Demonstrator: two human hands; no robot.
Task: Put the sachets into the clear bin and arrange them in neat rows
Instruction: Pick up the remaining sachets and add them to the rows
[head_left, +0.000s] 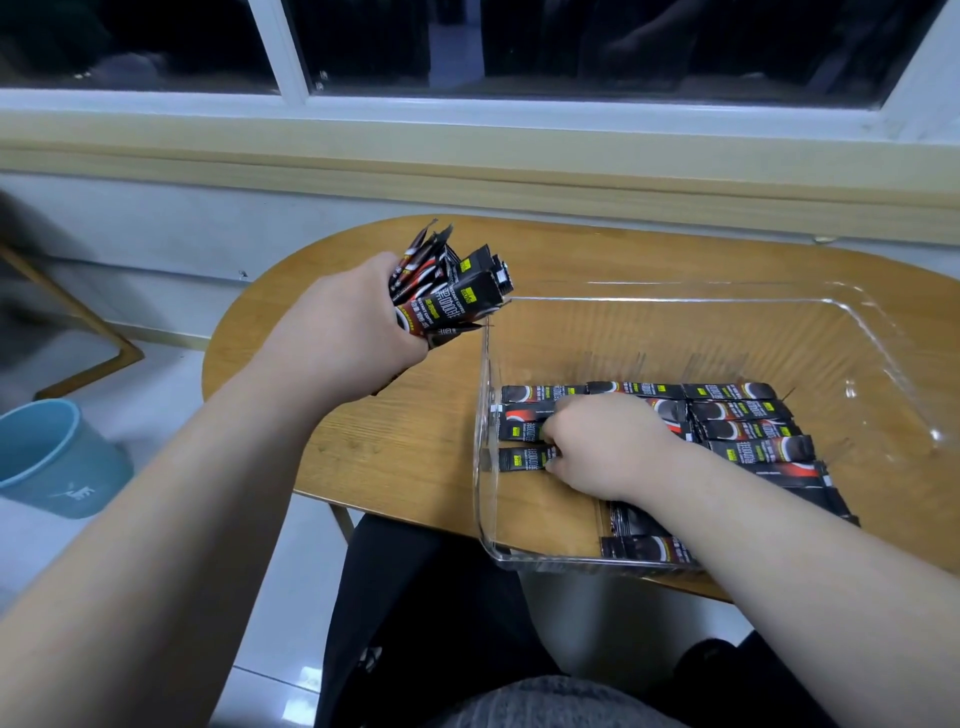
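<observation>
Right grip (608, 447) pinches a sachet (522, 460) lying left-right in the bin (675, 299) — left grip (343, 332) clutches a bundle (447, 283) pointing away.

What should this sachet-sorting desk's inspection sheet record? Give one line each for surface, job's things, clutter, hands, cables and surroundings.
Surface: oval wooden table, bare wood beside the bin.
Job's things: clear bin on the table; rowed sachets lie flat on its floor; sachet bundle is outside the bin.
Clutter: nothing seen.
Hands: left hand grips the sachet bundle above the table, left of the bin; right hand is inside the bin, fingertips on the rowed sachets, pinch or press unclear.
Cables: nothing seen.
Surroundings: dark window behind; blue bucket on the floor, left.
</observation>
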